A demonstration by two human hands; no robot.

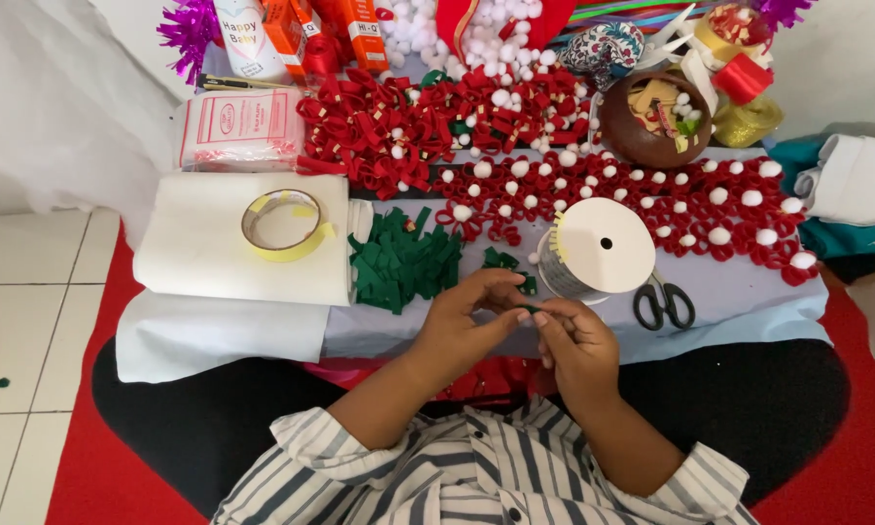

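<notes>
Both hands meet in the middle, low on the surface (729, 301). The left hand (462, 321) and the right hand (578, 345) pinch one small green ribbon piece (528, 309) between their fingertips. Both hands are closed on it, thumb against finger. The piece sits right where the two hands touch, at about 2 o'clock from the left hand and at about 11 o'clock from the right hand. It is too small to tell which way its long side runs. The left hand covers more of it, so it seems a bit nearer. A pile of green ribbon strips (399, 262) lies near the left hand, at 11 o'clock from it. A white ribbon spool (601, 245) stands just beyond the hands at 12 o'clock from the right hand. Black scissors (663, 303) lie beside the spool, at 2 o'clock from the right hand. A roll of yellow tape (284, 226) rests on white cloth far off at 10 o'clock. Rows of red ribbon loops with white pom-poms (671, 199) fill the far side.
</notes>
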